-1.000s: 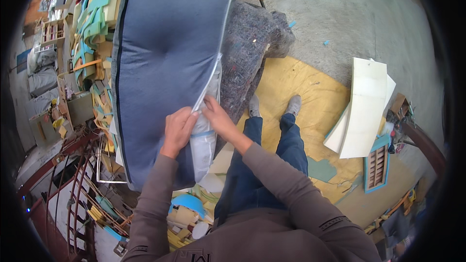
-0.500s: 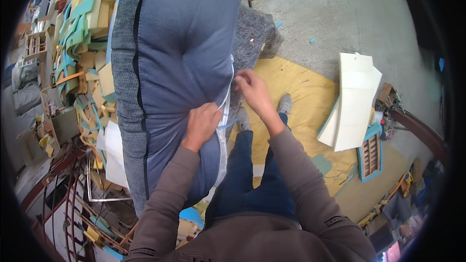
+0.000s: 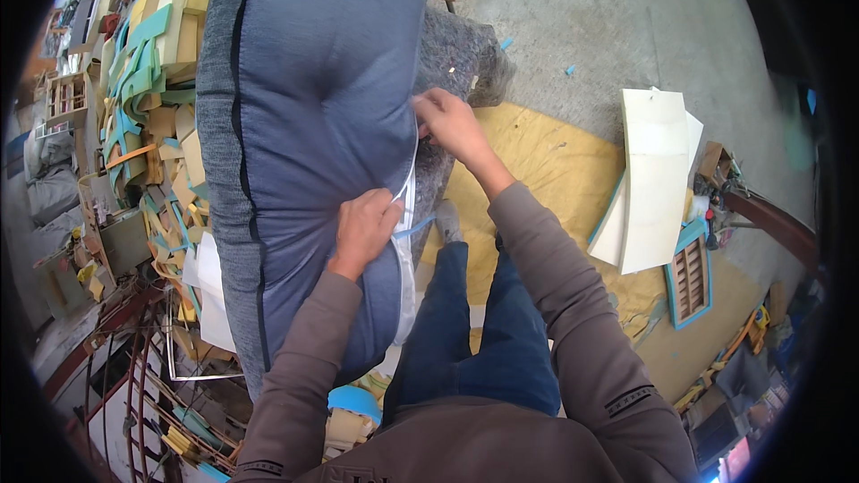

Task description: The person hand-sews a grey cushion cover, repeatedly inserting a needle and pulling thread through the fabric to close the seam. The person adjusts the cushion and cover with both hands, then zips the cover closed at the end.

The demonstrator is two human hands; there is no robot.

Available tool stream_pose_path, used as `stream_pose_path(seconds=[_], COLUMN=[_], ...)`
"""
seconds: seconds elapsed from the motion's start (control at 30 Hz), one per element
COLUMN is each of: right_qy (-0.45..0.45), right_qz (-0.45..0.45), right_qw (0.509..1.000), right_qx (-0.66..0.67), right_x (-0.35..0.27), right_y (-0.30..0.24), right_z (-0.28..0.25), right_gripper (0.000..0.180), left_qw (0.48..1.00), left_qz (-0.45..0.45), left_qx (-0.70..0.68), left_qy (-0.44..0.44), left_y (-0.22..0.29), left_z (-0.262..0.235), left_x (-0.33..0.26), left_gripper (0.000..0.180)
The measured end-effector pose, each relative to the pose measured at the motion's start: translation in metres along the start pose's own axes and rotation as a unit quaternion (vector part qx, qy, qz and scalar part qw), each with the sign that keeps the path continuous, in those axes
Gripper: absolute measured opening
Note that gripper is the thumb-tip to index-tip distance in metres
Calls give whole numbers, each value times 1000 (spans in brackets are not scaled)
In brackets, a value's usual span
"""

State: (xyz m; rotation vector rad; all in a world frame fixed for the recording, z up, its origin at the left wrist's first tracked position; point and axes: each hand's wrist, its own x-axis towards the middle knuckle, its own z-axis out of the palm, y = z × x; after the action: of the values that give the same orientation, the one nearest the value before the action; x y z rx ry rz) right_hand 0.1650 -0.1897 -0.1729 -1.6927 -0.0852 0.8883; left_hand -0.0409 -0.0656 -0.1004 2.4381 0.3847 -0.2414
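At the far left, heaps of foam offcuts [image 3: 148, 116] in yellow, tan and teal lie piled up, with a wire rack [image 3: 170, 394] below them holding more scraps.

Next to them stands the large blue-grey cushion [image 3: 304, 134]. Its long axis runs from the top of the view down toward the person's body, the far end pointing away from the person and the near end reaching down past the left forearm. A fabric cover wraps it, and along its right edge the cover stands open, showing a white filling [image 3: 407, 277] inside; the opening follows the cushion's long side.

The left hand [image 3: 365, 228] rests on the cushion close to this open edge, fingers curled and pressing or pinching the blue fabric at the seam. The right hand [image 3: 447, 121] is farther up the same edge, fingers closed in a pinch at the seam; what exactly it grips, perhaps a zip pull or just the fabric edge, is too small to tell.

Behind the cushion's right side a grey felt blanket [image 3: 465, 45] shows. To the right, a yellow sheet [image 3: 555, 161] lies on the concrete floor [image 3: 626, 18], and pale flat boards [image 3: 653, 179] lie stacked on it, with a small teal slatted frame [image 3: 689, 277] just below them.
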Motion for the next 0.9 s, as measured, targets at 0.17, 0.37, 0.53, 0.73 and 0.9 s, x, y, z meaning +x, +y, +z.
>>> stream_pose_path(seconds=[0.17,0.37,0.53,0.73,0.9], right_qy=[-12,69,-12,-62,-20], right_qz=[-102,-315,-364,-366,-328], right_qw=[991,894,849,859,868], right_qx=[-82,-312,-383,-354,-372], right_x=[3,11,-14,-82,-94], right_y=[6,11,29,54,50], right_z=[-3,-11,-4,24,41], right_gripper=[30,22,14,10,12], left_qw=[1000,1000,1000,997,984], left_qz=[-3,7,12,28,-8], left_qx=[6,17,13,74,154], left_qy=[-2,-4,-9,8,91], left_y=[5,5,4,13,51], left_z=[0,0,1,0,-2], left_x=[0,0,-3,-4,-65], left_gripper=[32,32,30,21,14])
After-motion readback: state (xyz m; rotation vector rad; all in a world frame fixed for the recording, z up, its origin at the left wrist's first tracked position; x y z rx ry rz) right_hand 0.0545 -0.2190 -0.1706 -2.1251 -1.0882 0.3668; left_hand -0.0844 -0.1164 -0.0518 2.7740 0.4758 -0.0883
